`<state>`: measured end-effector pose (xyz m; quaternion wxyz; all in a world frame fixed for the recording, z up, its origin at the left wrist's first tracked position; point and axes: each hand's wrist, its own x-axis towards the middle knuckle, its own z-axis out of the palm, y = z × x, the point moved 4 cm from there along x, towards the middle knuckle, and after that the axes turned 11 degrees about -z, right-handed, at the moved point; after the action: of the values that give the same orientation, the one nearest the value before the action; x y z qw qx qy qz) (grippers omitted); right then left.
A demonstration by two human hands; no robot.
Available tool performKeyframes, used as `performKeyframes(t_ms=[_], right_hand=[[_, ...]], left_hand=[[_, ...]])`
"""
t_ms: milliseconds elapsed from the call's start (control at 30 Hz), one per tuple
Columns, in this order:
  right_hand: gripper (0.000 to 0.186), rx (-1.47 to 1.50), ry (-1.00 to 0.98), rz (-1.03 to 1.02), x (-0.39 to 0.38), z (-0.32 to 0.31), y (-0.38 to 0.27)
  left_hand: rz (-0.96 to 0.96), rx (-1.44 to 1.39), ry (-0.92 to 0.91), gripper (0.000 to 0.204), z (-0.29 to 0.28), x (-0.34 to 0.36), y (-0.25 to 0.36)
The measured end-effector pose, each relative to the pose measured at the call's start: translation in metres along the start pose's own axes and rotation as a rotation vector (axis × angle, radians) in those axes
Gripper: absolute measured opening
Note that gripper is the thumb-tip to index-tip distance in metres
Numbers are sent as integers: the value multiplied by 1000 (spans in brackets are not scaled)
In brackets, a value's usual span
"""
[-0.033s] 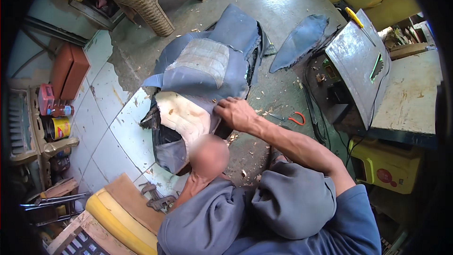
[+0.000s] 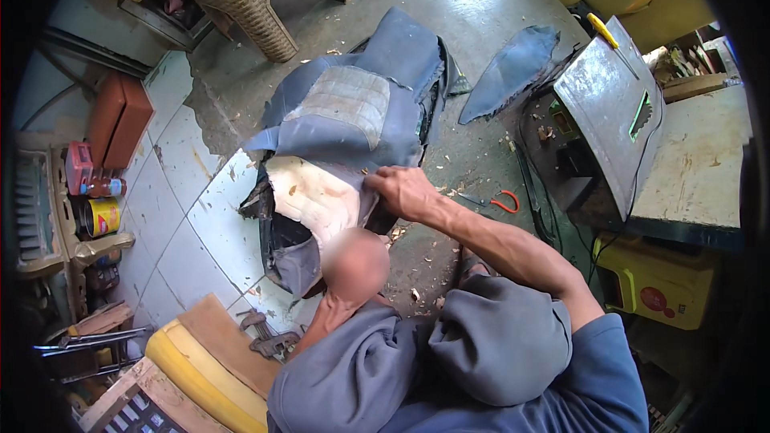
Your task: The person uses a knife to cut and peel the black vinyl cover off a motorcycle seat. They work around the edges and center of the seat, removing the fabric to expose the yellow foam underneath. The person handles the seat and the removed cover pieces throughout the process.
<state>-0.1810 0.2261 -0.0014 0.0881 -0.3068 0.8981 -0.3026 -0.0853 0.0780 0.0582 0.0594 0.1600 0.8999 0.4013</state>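
A worn vehicle seat with a dark grey cover [image 2: 321, 130] lies on the floor in front of me. The cover has a lighter ribbed panel in its middle. It is peeled back on the near side, baring cream-coloured foam padding [image 2: 309, 188]. My right hand [image 2: 405, 192] pinches the cover's edge at the right of the foam, fingers closed. At the near end of the seat is my left hand [image 2: 343, 303], its wrist bent. A blurred patch hides its fingers, so its grip cannot be made out.
Red-handled pliers [image 2: 505, 202] lie on the floor to the right, near a loose dark cover piece [image 2: 513, 68]. A yellow-handled screwdriver [image 2: 601, 28] rests on a metal panel [image 2: 597, 96]. A woven-pattern stool [image 2: 265, 0] stands far left; a metal clamp [image 2: 269, 338] lies near left.
My right hand's fingers have curled in more tightly, lifting the cover edge slightly. The loose cover at the seat's near end has shifted a little. My left hand looks unmoved.
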Motion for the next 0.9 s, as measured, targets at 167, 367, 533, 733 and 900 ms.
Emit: performKeyframes(t_ms=[167, 367, 533, 733, 900], right_hand=[[34, 155, 246, 356, 20, -16, 25], [39, 284, 290, 544, 31, -24, 39], [36, 397, 300, 630, 30, -27, 47], [29, 675, 319, 650, 18, -22, -2], [34, 544, 99, 503, -2, 15, -33]], left_hand=[[150, 169, 123, 28, 1, 40, 12], [117, 195, 79, 33, 19, 79, -12], [-71, 292, -52, 76, 39, 63, 4], [-203, 459, 40, 62, 34, 27, -46], [-235, 590, -10, 54, 24, -22, -66]])
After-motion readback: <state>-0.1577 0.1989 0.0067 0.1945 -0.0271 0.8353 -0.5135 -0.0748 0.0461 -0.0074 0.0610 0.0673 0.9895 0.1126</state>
